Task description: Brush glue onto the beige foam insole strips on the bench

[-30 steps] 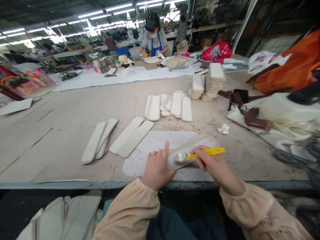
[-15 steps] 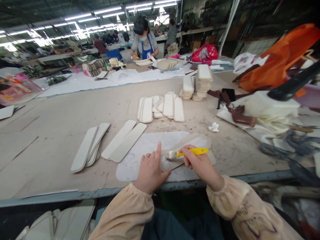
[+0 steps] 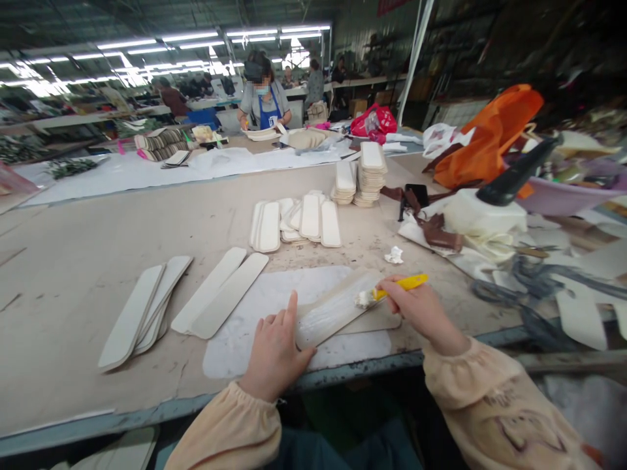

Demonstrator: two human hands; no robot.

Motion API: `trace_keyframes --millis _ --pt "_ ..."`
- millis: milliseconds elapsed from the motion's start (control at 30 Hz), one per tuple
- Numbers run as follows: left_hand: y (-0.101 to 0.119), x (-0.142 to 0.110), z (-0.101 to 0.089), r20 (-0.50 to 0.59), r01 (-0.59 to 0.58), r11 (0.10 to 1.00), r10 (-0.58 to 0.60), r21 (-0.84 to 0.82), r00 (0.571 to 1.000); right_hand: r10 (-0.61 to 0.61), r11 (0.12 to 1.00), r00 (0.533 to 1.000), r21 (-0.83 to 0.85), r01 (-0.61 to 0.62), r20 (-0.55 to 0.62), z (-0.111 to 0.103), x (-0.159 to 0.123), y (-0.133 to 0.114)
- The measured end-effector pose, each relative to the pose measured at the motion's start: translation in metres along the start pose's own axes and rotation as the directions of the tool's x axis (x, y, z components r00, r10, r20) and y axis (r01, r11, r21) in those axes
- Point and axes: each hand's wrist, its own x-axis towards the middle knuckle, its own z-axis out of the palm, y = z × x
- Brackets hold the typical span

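My right hand (image 3: pixel 424 312) is closed around the yellow handle of a brush (image 3: pixel 402 286). The white-coated bristles rest on a long pale strip with rounded ends (image 3: pixel 333 308), whose surface carries a wet, whitish smear. At the strip's near left end lies my left hand (image 3: pixel 277 356), index finger stretched out and thumb spread, touching its edge. Another pale strip (image 3: pixel 372 321) shows partly beneath. Both lie on a white sheet (image 3: pixel 235 352). Just left of the sheet, two overlapping pale strips (image 3: pixel 225 297) partly cover its edge.
Fanned strips (image 3: pixel 132 316) lie further left. Beyond the sheet are a row of strips (image 3: pixel 268 227) and taller stacks (image 3: pixel 371 173). A crumpled white scrap (image 3: pixel 394 255), a white container (image 3: pixel 482 212) and an orange bag (image 3: pixel 490 143) occupy the right. Across the table a person (image 3: pixel 267 98) works.
My right hand has moved the brush rightward and slightly up along the strip, and the wet smear shows more fully. My left hand keeps its place on the strip. The view has shifted right.
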Motion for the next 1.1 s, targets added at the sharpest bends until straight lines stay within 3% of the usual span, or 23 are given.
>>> trace_keyframes --millis 167,333,433,567,667,767,867,967,1100 --pt "0.002 0.000 -0.002 0.008 0.010 1.000 -0.010 0.000 1.000 -0.015 0.987 0.987 -0.161 -0.011 -0.159 -0.024 0.009 0.015" --pt "0.000 0.001 -0.001 0.014 0.007 1.000 -0.007 0.003 1.000 -0.189 0.964 0.948 -0.231 0.130 -0.255 -0.012 0.005 0.018" --pt "0.000 0.001 0.000 0.013 0.007 1.000 -0.007 0.002 1.000 -0.279 0.933 0.937 -0.289 0.213 -0.210 0.002 -0.001 0.015" --pt "0.000 0.000 -0.001 0.024 0.002 1.000 -0.002 -0.003 1.000 -0.306 0.947 0.951 -0.120 0.298 -0.054 0.006 -0.007 0.011" --pt "-0.001 -0.001 0.000 0.018 -0.002 1.000 0.002 0.009 1.000 -0.255 0.967 0.954 -0.050 0.250 -0.155 0.000 -0.004 0.014" --pt "-0.001 -0.001 0.000 0.011 -0.003 1.000 0.002 0.020 1.000 -0.253 0.965 0.942 -0.127 0.229 -0.219 0.000 0.001 0.017" --pt "0.000 -0.001 -0.001 0.017 0.010 1.000 -0.010 0.023 1.000 -0.290 0.951 0.952 -0.141 0.275 -0.099 0.008 -0.004 0.013" --pt "0.001 -0.002 -0.003 0.024 0.016 1.000 -0.016 0.025 1.000 -0.304 0.951 0.951 -0.037 0.306 0.047 0.012 -0.012 0.006" --pt "0.002 -0.003 -0.004 0.026 0.022 0.999 -0.023 0.023 0.999 -0.253 0.966 0.964 -0.075 0.247 -0.082 0.004 -0.013 0.006"
